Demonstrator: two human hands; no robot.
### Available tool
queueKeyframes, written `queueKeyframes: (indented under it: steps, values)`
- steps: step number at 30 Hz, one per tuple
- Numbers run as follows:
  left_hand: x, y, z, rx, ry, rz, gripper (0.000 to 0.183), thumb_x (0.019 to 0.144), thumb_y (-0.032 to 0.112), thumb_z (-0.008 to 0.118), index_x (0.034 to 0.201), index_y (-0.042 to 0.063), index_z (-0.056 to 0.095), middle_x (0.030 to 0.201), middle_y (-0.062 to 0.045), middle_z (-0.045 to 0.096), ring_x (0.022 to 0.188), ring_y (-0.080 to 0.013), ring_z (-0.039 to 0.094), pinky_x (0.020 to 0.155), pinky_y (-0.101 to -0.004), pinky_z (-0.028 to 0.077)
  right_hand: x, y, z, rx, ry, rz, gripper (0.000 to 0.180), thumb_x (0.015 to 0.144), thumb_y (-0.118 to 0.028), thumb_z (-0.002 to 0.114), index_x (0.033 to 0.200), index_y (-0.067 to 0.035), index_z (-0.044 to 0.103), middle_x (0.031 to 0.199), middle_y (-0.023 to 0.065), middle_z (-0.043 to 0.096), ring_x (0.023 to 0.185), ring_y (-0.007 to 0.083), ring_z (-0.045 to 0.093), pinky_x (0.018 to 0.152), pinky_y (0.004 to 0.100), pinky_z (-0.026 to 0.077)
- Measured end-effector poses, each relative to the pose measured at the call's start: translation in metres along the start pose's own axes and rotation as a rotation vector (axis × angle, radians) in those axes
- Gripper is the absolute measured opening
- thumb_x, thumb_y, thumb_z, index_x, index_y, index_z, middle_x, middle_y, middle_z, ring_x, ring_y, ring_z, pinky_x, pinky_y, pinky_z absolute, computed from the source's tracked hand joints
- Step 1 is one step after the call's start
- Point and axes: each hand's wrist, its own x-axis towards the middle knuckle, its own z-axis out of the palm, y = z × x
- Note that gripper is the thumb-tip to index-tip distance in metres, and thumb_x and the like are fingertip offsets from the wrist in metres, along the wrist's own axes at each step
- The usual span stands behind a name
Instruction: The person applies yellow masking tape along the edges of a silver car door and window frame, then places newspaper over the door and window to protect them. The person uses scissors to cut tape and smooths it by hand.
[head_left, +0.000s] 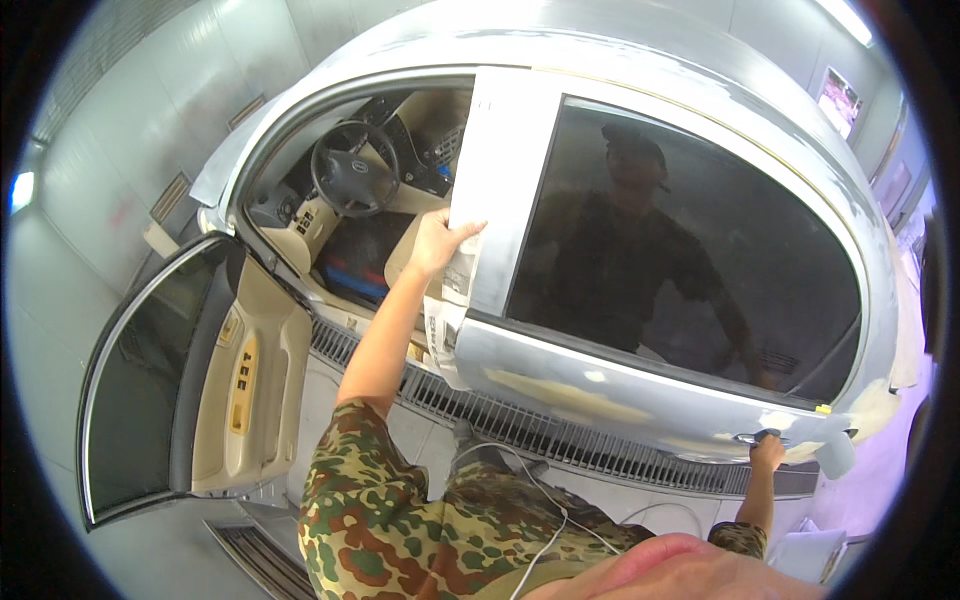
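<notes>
My left hand (442, 241) grips the edge of a strip of masking newspaper (460, 271) along the front edge of the closed rear door, at the pillar beside the front door opening. The newspaper hangs down past the rear door's edge. At the right, my right hand (766, 453) has its fingers closed around the rear door handle (750, 438). The rear door panel (547, 367) is sanded grey with patches of yellowish filler. Its dark window (682, 255) reflects a person in a cap. A small piece of yellow tape (823, 409) sits at the window's lower rear corner.
The front door (247, 390) stands wide open at the left, showing its beige inner trim. Through the opening a steering wheel (355, 169) shows. A floor grating (525, 427) runs beneath the car's side. A white cable (559, 525) hangs before my body.
</notes>
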Motion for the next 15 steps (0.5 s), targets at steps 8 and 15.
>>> queueKeyframes:
  steps: [8,15]
  values:
    - [-0.007,0.016,0.007,-0.037,0.049,-0.004,0.027,0.09,0.018,0.086,0.101,-0.005,0.079,0.09,-0.004,0.077,0.08,-0.0065,0.066,0.074,-0.0255,0.054,-0.064,0.016,-0.005,0.059,0.01,0.072,0.014,0.078,-0.015,0.079,0.088,-0.005,0.079,0.096,0.0179,0.077,0.089,0.0369,0.077,0.081,0.0468,0.062]
    - [-0.017,0.025,0.015,-0.051,0.086,0.0,0.026,0.09,0.017,0.085,0.1,-0.006,0.079,0.089,-0.006,0.078,0.078,-0.0072,0.067,0.073,-0.0264,0.054,-0.153,0.057,0.004,0.041,-0.033,0.109,0.015,0.082,-0.017,0.073,0.091,-0.005,0.077,0.094,0.0178,0.076,0.09,0.0373,0.075,0.079,0.0493,0.06]
